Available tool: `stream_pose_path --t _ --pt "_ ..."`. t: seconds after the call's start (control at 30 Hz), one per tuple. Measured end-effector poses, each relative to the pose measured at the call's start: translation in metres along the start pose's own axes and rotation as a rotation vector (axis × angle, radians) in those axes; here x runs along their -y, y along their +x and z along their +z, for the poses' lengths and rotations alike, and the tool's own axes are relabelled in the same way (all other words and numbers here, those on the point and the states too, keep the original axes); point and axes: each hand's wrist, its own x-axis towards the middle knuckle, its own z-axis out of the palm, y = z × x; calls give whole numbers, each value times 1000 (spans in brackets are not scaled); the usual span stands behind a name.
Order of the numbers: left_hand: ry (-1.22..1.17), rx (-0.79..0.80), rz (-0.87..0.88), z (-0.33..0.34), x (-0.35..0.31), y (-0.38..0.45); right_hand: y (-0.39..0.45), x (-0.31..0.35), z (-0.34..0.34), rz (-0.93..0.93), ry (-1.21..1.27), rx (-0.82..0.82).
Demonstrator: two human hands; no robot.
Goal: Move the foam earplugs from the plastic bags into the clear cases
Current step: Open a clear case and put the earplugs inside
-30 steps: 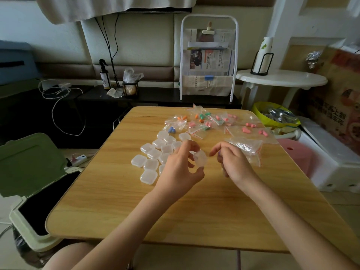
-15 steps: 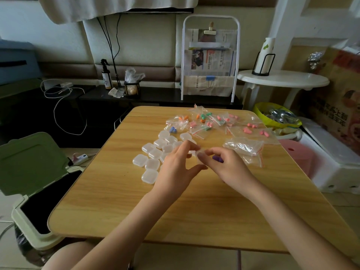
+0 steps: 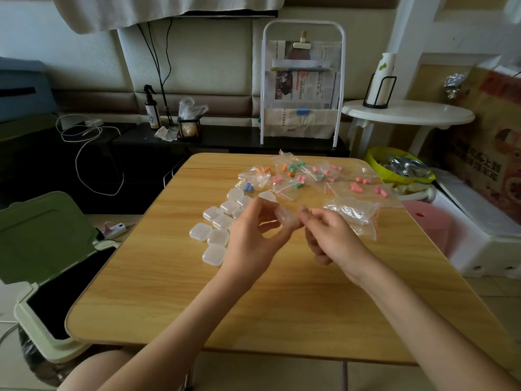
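The clear case [image 3: 284, 216] I hold is lifted above the middle of the worktop [image 3: 282, 292], between my two hands. It looks tilted, but blur keeps me from telling its long axis or which way it opens. My left hand [image 3: 253, 238] pinches it from the left with thumb and fingers; my right hand [image 3: 329, 235] grips its right edge with curled fingertips. Half a second ago a purple earplug showed under my right fingers; now I cannot see it, and both hands sit a little higher. The case is small, squarish and translucent. More cases [image 3: 217, 230] lie just left, bags of earplugs [image 3: 304, 176] farther off, and emptied bags [image 3: 352, 211] to the right.
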Motion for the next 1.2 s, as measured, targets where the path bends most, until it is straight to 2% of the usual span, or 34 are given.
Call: stream_pose_path --t 0.07,0.2,0.4,0.67,0.77,0.87,1.03,1.13,1.2 --pt "-176 -14 -181 -5 -2 5 0 2 -5 -57 -46 -15" --pt "-625 45 -484 -9 -1 7 -3 2 -10 -338 -372 -11" --pt "-866 128 -607 -6 -1 3 -2 -5 -4 -501 -559 -84" --pt "-941 185 -645 -7 -2 4 -1 -8 -4 -664 -758 -154" --pt "-919 213 -664 -7 -2 4 1 -11 -3 -708 -772 -237" --pt "-924 300 -705 -2 -6 -3 7 -10 -12 -654 -656 -324" --pt "-959 506 -768 -2 -15 -10 11 -11 -12 -352 -442 -155" --pt "-955 437 -781 -3 -13 -9 10 -7 -10 -252 -352 -156" --pt "-958 348 -774 -3 -9 -7 14 -6 -9 -69 -112 -123"
